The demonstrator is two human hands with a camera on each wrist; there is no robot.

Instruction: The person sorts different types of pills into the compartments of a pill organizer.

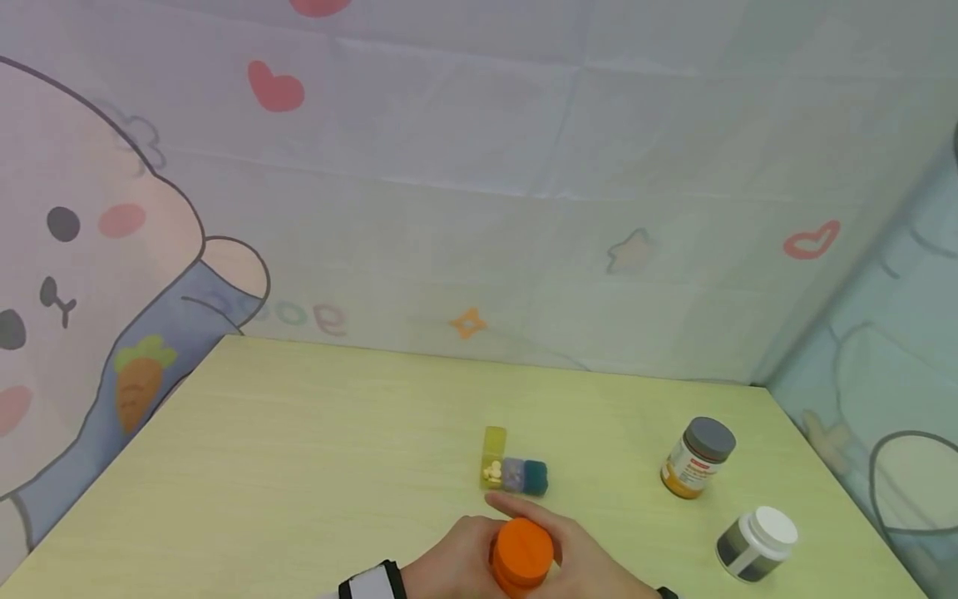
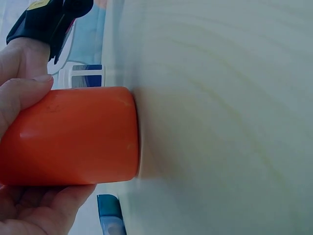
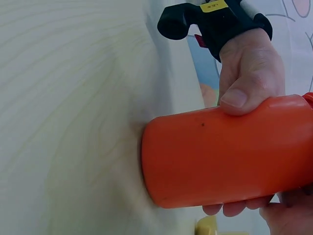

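Note:
An orange bottle (image 1: 524, 553) with an orange cap stands upright near the table's front edge, its base right at the tabletop in both wrist views. My left hand (image 1: 455, 556) grips its left side; in the right wrist view that hand's thumb lies along the smooth bottle body (image 3: 225, 156). From the right, my right hand (image 1: 587, 556) holds it high up near the cap, index finger stretched behind. Just beyond the hands lies a small pill organizer (image 1: 513, 475) with yellow, lilac and teal sections. Pale yellow pills (image 1: 491, 472) sit in its yellow part.
Farther right stands a brown bottle (image 1: 698, 457) with a grey lid and label. Nearer on that side is a white-capped jar (image 1: 758, 544) with a dark band. A printed cloth (image 1: 479, 166) hangs behind the pale wooden table (image 1: 337, 433).

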